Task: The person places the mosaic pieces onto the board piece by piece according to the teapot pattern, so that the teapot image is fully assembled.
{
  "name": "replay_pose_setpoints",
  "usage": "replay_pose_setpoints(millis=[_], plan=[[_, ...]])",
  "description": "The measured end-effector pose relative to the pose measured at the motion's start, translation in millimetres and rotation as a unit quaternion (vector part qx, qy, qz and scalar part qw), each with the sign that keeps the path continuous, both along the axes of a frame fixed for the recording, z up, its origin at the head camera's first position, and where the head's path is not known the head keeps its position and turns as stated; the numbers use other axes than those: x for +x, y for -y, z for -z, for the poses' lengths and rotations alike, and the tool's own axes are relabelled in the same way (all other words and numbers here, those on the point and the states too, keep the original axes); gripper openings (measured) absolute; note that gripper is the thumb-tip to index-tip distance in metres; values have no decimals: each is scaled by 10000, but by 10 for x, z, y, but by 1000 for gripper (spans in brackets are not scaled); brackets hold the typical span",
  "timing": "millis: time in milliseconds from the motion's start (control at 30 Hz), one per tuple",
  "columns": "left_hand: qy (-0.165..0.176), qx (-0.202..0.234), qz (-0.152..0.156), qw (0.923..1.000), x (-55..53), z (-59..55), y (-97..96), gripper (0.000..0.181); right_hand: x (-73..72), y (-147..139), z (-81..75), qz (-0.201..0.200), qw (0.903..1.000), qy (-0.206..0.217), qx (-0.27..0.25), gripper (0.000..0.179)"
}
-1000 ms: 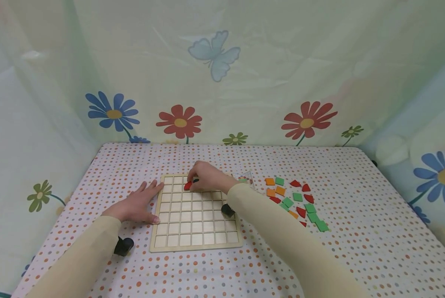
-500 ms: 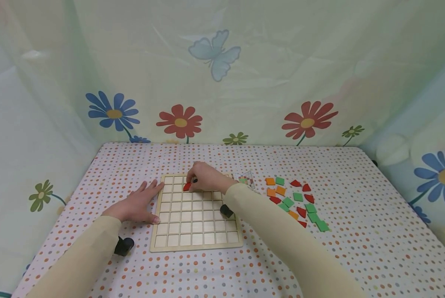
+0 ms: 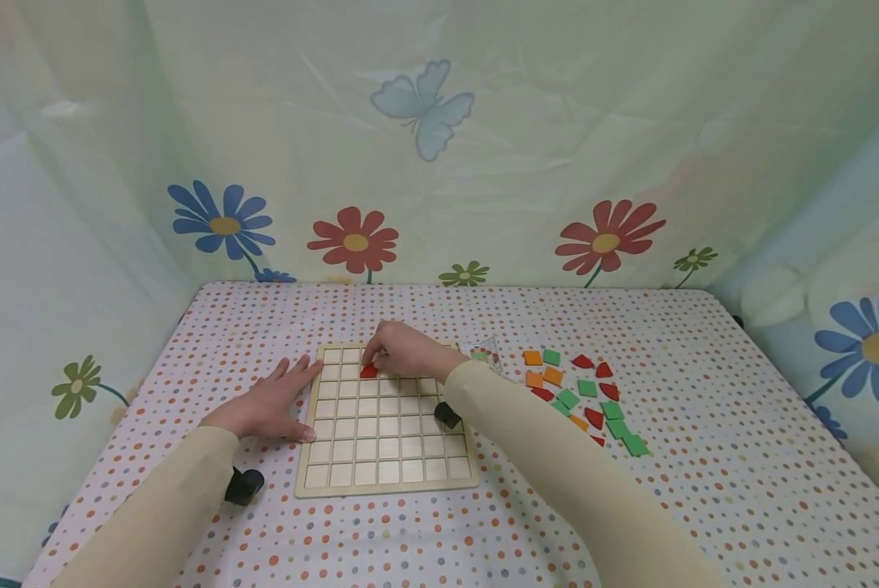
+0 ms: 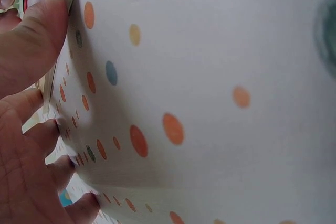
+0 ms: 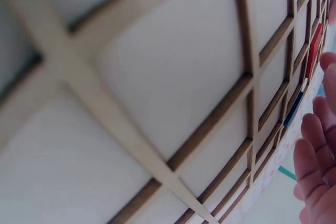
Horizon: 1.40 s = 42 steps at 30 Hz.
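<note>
A pale wooden grid board [image 3: 377,492] lies on the dotted tablecloth. My right hand [image 3: 408,349] reaches over its far part, thumb and index finger at a red fan-shaped tile [image 3: 368,371] in a cell near the far edge. In the right wrist view that red tile [image 5: 314,51] sits within the grid, the thumb tip close beside it and the other fingers curved. A dark blue tile [image 5: 293,109] lies in the grid nearby. Along the board's left edge, my left hand [image 3: 274,406] rests with fingers spread, its thumb [image 4: 39,38] touching the frame.
Right of the board, loose tiles are scattered: several red fan shapes [image 3: 610,392], green squares [image 3: 588,388] and orange squares [image 3: 532,358]. A clear packet [image 3: 489,347] lies at the board's far right corner. A flowered curtain [image 3: 439,163] stands behind the table.
My right hand has shifted slightly left with the red tile, which now shows its narrower part below the fingers. The left hand has stayed in place.
</note>
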<state>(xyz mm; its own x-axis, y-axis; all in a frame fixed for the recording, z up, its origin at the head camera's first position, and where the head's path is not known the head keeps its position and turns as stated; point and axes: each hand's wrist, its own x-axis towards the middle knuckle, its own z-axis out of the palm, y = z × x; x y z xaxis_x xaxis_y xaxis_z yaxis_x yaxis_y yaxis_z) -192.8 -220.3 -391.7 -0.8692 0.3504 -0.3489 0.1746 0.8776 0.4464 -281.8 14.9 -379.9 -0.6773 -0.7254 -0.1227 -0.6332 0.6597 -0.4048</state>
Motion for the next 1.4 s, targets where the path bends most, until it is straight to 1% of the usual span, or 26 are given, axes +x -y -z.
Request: replay_pose_setpoints(millis=[133, 267, 533, 667, 800, 933, 1100, 1267, 1400], plan=[[-15, -6, 26, 10000, -9, 18, -7, 108, 6, 1, -4, -110, 9999, -49, 10, 27], [-48, -2, 35, 10000, -8, 29, -20, 108, 25, -10, -9, -115, 9999, -74, 17, 27], [-64, 20, 72, 10000, -3, 47, -36, 108, 58, -37, -27, 5, 10000, -17, -9, 26], [-33, 13, 66, 10000, 1, 47, -49, 108, 75, -80, -87, 98, 9999, -92, -59, 27], [-27, -24, 66, 10000, 6, 35, -57, 108, 95, -206, -211, 257, 9996, 22, -146, 27], [-53, -77, 56, 9999, 5, 21, -52, 108, 135, -445, -376, 374, 9989, 60, -260, 25], [-43, -115, 62, 9999, -1, 18, -31, 108, 215, -875, -517, 662, 9968, -30, -442, 24], [-48, -97, 51, 9999, 1, 6, -10, 109, 304, -1339, -583, 993, 9930, -269, -581, 24], [-56, -86, 84, 9999, 12, 4, 3, 110, 367, -1689, -573, 1402, 9880, -311, -560, 24]])
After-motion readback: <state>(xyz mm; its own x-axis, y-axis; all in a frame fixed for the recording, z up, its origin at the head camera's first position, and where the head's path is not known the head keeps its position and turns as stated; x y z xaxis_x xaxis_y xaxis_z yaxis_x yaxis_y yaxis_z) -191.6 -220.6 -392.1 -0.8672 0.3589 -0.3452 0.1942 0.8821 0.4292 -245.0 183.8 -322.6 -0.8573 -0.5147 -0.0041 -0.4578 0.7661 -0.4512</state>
